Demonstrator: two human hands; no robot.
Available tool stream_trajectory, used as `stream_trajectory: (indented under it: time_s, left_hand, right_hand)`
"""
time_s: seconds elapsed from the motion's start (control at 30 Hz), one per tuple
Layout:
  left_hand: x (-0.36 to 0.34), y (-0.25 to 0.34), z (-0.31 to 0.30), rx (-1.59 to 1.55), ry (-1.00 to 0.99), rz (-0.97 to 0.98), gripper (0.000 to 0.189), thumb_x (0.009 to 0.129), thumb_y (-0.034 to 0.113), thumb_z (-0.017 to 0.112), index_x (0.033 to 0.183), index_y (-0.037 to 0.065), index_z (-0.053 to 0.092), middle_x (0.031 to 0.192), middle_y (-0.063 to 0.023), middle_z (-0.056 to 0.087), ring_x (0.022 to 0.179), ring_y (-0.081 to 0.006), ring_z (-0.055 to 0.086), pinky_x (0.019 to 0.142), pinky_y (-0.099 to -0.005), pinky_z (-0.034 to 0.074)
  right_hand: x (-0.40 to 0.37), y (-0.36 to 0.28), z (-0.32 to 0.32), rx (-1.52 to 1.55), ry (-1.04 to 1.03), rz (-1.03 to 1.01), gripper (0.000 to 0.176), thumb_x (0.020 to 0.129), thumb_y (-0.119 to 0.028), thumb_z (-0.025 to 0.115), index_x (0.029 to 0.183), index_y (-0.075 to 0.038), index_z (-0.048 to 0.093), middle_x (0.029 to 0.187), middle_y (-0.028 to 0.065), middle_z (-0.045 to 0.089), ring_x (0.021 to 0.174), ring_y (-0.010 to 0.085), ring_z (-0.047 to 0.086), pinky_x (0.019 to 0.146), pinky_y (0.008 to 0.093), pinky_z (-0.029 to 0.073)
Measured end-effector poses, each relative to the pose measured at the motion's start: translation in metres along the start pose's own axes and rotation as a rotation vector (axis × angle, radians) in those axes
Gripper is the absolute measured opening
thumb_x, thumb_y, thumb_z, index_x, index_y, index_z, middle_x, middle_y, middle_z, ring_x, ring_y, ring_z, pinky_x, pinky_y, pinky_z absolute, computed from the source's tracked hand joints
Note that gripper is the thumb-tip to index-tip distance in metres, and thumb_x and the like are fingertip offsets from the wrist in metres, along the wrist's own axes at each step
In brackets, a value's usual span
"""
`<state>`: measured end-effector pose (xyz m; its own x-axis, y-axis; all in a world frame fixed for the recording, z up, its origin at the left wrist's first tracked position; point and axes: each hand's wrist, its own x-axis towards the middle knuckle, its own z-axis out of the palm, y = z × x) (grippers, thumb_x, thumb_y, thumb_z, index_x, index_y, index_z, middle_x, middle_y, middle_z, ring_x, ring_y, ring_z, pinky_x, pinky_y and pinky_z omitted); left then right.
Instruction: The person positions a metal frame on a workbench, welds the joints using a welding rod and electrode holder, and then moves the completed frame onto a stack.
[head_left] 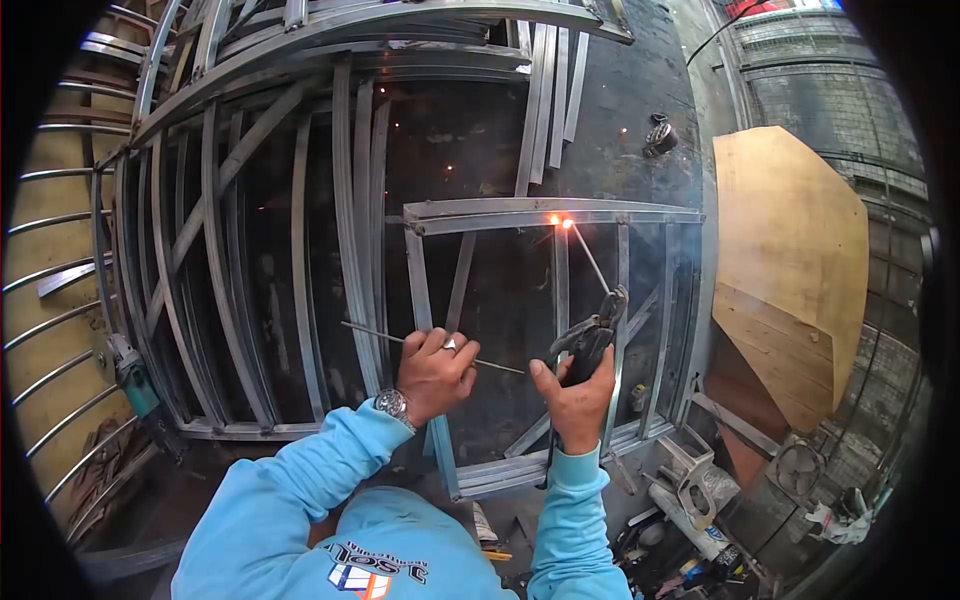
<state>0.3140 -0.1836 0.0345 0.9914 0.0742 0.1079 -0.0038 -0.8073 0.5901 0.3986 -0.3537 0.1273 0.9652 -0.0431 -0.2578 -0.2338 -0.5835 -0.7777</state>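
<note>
My right hand (578, 405) is wrapped round a black electrode holder (592, 340). Clamped in its jaws, a thin welding rod (591, 255) slants up to the far bar of a metal frame (480, 222). Bright orange sparks glow at the rod's tip, where an upright of the frame meets that bar. Closed on a second welding rod (375, 332), my left hand (437, 372) hovers over the frame's left side. This rod sticks out on both sides of the fingers. A ring and a wristwatch (392, 403) are on the left hand and wrist.
Larger metal frames (215, 230) lie stacked at the left, beside a teal angle grinder (140, 385). Loose metal bars (553, 95) lie beyond the frame, and a tape measure (660, 138) sits at the far right. Plywood (790, 250) and a fan (797, 468) are to the right.
</note>
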Motion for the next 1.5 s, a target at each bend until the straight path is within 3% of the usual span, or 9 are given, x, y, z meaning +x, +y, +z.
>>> stream_trajectory:
  time_s: [0.4, 0.6, 0.63, 0.83, 0.9, 0.97, 1.03, 1.27, 1.5]
  left_hand:
    - [0.0, 0.001, -0.001, 0.012, -0.005, -0.004, 0.025, 0.069, 0.016, 0.075, 0.094, 0.017, 0.073, 0.085, 0.0054, 0.063, 0.084, -0.0162, 0.057, 0.084, -0.0376, 0.035]
    - [0.0, -0.001, 0.0, 0.0, 0.028, 0.012, 0.021, 0.072, 0.02, 0.073, 0.092, 0.018, 0.068, 0.083, 0.0056, 0.059, 0.087, -0.0144, 0.057, 0.084, -0.0376, 0.036]
    - [0.0, -0.001, 0.001, 0.024, -0.002, 0.007, 0.021, 0.073, 0.02, 0.073, 0.093, 0.017, 0.068, 0.084, 0.0054, 0.06, 0.088, -0.0145, 0.057, 0.084, -0.0376, 0.037]
    - [-0.005, -0.002, 0.0, -0.011, -0.045, -0.014, 0.025, 0.076, 0.022, 0.071, 0.1, 0.017, 0.072, 0.098, 0.0049, 0.068, 0.097, -0.0181, 0.06, 0.091, -0.0401, 0.037]
    - [-0.011, -0.006, 0.006, -0.09, -0.098, -0.022, 0.027, 0.078, 0.023, 0.07, 0.104, 0.017, 0.073, 0.104, 0.0037, 0.071, 0.103, -0.0209, 0.061, 0.096, -0.0426, 0.037]
    - [-0.002, 0.0, 0.001, 0.035, -0.027, -0.018, 0.022, 0.076, 0.022, 0.071, 0.098, 0.018, 0.072, 0.088, 0.0066, 0.063, 0.089, -0.0153, 0.058, 0.089, -0.0377, 0.037]
    - [0.0, -0.001, 0.002, 0.034, 0.035, -0.004, 0.02, 0.074, 0.022, 0.072, 0.094, 0.019, 0.07, 0.082, 0.0067, 0.058, 0.085, -0.0134, 0.056, 0.086, -0.0356, 0.037]
    - [-0.001, 0.0, 0.001, 0.003, -0.003, -0.014, 0.024, 0.07, 0.02, 0.074, 0.094, 0.019, 0.072, 0.084, 0.0068, 0.062, 0.083, -0.0148, 0.057, 0.084, -0.0369, 0.036]
    - [0.001, 0.0, 0.0, 0.011, -0.005, 0.001, 0.022, 0.071, 0.021, 0.073, 0.092, 0.018, 0.068, 0.083, 0.0056, 0.058, 0.087, -0.0144, 0.056, 0.085, -0.0365, 0.036]
  right_hand:
    - [0.004, -0.004, 0.003, -0.124, -0.064, -0.03, 0.054, 0.068, -0.024, 0.093, 0.097, -0.002, 0.054, 0.066, -0.0015, 0.059, 0.053, 0.0066, 0.052, 0.048, 0.0248, 0.042]
    - [0.006, 0.009, 0.005, -0.156, -0.066, -0.134, 0.062, 0.068, -0.025, 0.093, 0.107, 0.005, 0.056, 0.071, 0.0027, 0.063, 0.055, 0.009, 0.057, 0.051, 0.0259, 0.048]
    - [0.004, -0.007, 0.009, -0.066, -0.043, 0.02, 0.062, 0.067, -0.025, 0.093, 0.106, 0.006, 0.056, 0.07, 0.0027, 0.063, 0.054, 0.0089, 0.057, 0.05, 0.0257, 0.047]
    - [0.005, 0.0, 0.006, -0.151, -0.114, 0.093, 0.067, 0.069, -0.023, 0.092, 0.113, 0.009, 0.054, 0.079, 0.0012, 0.06, 0.066, 0.0076, 0.055, 0.058, 0.0241, 0.047]
    - [0.006, 0.027, 0.009, -0.034, -0.075, -0.224, 0.067, 0.07, -0.022, 0.092, 0.117, 0.007, 0.054, 0.085, 0.0041, 0.063, 0.075, 0.0148, 0.059, 0.068, 0.0306, 0.051]
    - [0.001, 0.004, 0.008, -0.121, -0.038, 0.021, 0.059, 0.068, -0.025, 0.093, 0.103, 0.003, 0.055, 0.067, -0.0003, 0.058, 0.055, 0.0087, 0.053, 0.051, 0.0266, 0.045]
    - [0.004, -0.003, 0.011, -0.048, -0.037, -0.004, 0.058, 0.069, -0.026, 0.093, 0.101, 0.001, 0.053, 0.064, -0.0031, 0.055, 0.052, 0.0055, 0.049, 0.048, 0.025, 0.041]
    - [0.003, 0.002, 0.009, -0.163, -0.079, 0.013, 0.058, 0.069, -0.024, 0.094, 0.101, 0.001, 0.053, 0.067, -0.0032, 0.057, 0.055, 0.0055, 0.052, 0.05, 0.0228, 0.044]
    - [0.0, -0.001, 0.006, 0.071, 0.071, -0.083, 0.058, 0.067, -0.019, 0.094, 0.104, 0.001, 0.054, 0.076, -0.0004, 0.061, 0.061, 0.0056, 0.056, 0.054, 0.0209, 0.049]
